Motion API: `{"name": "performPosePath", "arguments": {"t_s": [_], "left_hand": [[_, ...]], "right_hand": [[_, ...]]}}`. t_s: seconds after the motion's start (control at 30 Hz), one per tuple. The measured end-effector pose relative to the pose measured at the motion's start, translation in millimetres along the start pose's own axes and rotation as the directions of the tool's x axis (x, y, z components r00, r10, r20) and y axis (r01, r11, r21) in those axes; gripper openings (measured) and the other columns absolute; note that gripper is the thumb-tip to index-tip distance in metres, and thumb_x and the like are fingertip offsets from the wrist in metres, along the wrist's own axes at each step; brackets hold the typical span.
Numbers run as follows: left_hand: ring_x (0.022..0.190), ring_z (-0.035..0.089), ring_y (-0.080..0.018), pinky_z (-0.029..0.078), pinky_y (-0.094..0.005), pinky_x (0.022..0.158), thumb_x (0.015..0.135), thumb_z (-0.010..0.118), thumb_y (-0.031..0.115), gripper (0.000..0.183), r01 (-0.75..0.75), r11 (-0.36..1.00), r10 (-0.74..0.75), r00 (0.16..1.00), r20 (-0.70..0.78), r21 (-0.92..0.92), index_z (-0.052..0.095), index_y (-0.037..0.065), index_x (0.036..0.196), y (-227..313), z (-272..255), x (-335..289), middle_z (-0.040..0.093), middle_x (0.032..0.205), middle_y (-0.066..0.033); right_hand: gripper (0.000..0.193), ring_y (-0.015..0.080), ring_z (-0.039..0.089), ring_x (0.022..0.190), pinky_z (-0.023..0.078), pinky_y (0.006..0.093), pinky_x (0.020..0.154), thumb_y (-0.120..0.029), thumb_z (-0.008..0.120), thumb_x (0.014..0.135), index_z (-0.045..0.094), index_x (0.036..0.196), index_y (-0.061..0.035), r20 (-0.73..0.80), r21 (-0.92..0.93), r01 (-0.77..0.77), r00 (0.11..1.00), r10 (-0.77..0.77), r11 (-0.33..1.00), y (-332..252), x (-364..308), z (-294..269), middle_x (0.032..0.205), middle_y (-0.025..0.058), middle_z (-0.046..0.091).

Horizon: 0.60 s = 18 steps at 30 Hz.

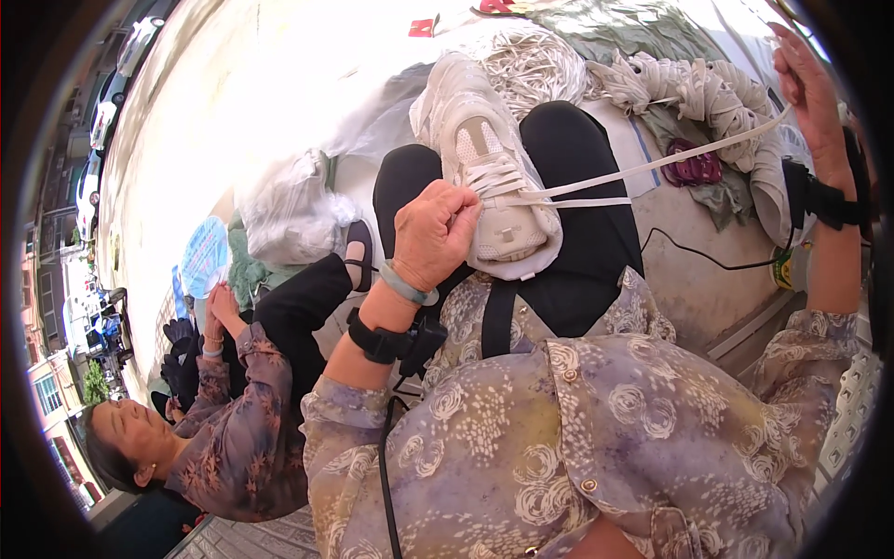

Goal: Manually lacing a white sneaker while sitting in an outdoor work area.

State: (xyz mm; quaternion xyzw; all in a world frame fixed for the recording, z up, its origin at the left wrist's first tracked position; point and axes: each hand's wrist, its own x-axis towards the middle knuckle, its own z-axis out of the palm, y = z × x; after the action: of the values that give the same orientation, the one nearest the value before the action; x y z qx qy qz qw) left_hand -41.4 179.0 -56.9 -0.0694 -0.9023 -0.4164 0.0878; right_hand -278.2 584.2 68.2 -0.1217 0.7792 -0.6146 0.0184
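The shoe [498,154] lies heel toward the lap's [582,252] far edge, the nearer left hand [434,233] closed against it, right hand [808,88] clamping the lace [670,159].

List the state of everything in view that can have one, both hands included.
Left hand: closed at the shoe's lacing; what it pinches is hidden.
Right hand: raised, gripping the long lace.
Shoe: on the lap, toe toward the wearer, partly laced.
Long lace: pulled nearly straight.
Short lace end: free.
Lace pile: loose, tangled.
Plastic bag: crumpled.
Black cable: slack.
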Motion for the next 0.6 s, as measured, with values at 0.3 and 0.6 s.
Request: {"name": "performPosePath", "arguments": {"t_s": [0.3,0.6], "left_hand": [[0.077,0.055,-0.0244,0.045,-0.0328,0.068,0.068,0.071,0.009,0.023,-0.148,0.979,0.149,0.989,0.005,0.138,0.065,0.004,0.090,2.0,3.6,-3.6,0.057,0.088,-0.0089],[0.083,0.053,-0.0252,0.039,-0.0358,0.074,0.062,0.071,0.015,0.028,-0.181,0.948,0.172,0.983,0.059,0.263,0.066,0.007,0.089,8.6,2.6,-7.3,0.056,0.100,-0.0095]], "right_hand": [[0.004,0.0197,0.059,0.085,0.047,0.0293,0.073,-0.005,0.063,0.080,0.061,0.084,-0.0042,0.516,-0.089,0.456,0.781,-0.351,0.885,49.1,-115.0,222.0,0.089,0.0058,0.060],[0.012,0.0338,0.038,0.124,0.028,0.0550,0.100,-0.008,0.062,0.066,0.062,0.078,-0.0033,0.670,-0.389,0.826,0.557,-0.490,0.408,56.9,-130.8,256.0,0.117,0.0143,0.052]]}}
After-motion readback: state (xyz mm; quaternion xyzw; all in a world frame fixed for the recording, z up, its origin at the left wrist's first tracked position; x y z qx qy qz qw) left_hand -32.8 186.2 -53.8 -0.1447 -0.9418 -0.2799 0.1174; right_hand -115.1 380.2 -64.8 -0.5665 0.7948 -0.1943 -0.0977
